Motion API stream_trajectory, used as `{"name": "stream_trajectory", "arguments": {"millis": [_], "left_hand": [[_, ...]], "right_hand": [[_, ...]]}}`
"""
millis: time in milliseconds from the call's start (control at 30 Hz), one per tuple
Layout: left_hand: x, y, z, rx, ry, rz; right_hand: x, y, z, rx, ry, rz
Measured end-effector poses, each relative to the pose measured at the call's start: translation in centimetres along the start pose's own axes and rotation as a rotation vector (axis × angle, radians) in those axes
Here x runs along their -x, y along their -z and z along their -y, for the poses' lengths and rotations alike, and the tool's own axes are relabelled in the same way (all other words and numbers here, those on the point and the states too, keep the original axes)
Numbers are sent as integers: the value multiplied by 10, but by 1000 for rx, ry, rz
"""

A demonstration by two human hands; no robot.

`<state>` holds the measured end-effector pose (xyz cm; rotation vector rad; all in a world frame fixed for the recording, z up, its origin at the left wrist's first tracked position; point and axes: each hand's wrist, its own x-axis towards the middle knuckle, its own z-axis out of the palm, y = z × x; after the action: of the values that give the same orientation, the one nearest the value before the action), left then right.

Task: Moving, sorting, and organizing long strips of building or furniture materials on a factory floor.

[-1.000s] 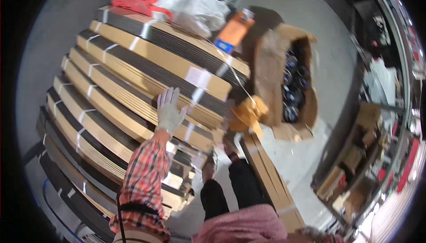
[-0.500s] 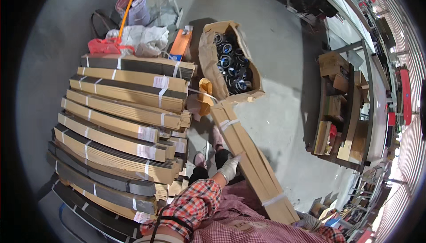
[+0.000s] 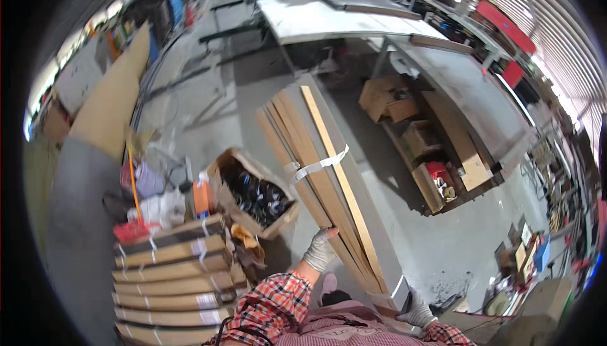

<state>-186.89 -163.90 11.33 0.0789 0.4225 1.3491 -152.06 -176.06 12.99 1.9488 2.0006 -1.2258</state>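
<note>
A long bundle of flat brown strips [image 3: 329, 203], with a grey face along its right side, slants away in front of me. White tape [image 3: 322, 164] wraps it partway along, and another white band circles its near end. My left hand [image 3: 320, 249], in a pale glove with the thumb tip bare, is closed on the bundle's left edge. At the near right end, my gloved right hand [image 3: 417, 310] grips the bundle; some of its fingers are hidden beneath. To the left lies a stack of similar taped bundles [image 3: 167, 279].
An open carton [image 3: 288, 218] of dark round parts stands beyond the stack. Near it are a white sack [image 3: 161, 210], a red bag [image 3: 131, 231] and a purple bucket [image 3: 148, 180]. Right of the bundle, a large table [image 3: 468, 102] has boxes [image 3: 386, 98] on its lower shelf.
The view has swung up and rightward, away from the stack. The bundle has come up off the floor area beside the carton, its far end now pointing toward the tables. Both hands still hold it.
</note>
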Motion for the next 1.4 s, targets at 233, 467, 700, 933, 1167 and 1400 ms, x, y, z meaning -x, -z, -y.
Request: {"name": "stream_trajectory", "arguments": {"millis": [233, 467, 700, 933, 1167, 1400], "left_hand": [[-92, -99, -16, -111, 58, 211], [-163, -141, 26, -147, -69, 214], [-237, -158, -15, -33, 67, 686], [-237, -234, 9, 166, 20, 928], [-231, -302, 60, 338, 221, 1023], [-289, -346, 158, 360, 636, 1230]], "right_hand": [[-30, 64, 46, -112, 294, -584], [-1, 158, 121, 63, 462, -895], [57, 145, 84, 282, -25, -906], [43, 96, 103, 500, -228, -1311], [43, 79, 87, 518, -427, -1556], [45, 115, -2, 304, -451, -1523]]}}
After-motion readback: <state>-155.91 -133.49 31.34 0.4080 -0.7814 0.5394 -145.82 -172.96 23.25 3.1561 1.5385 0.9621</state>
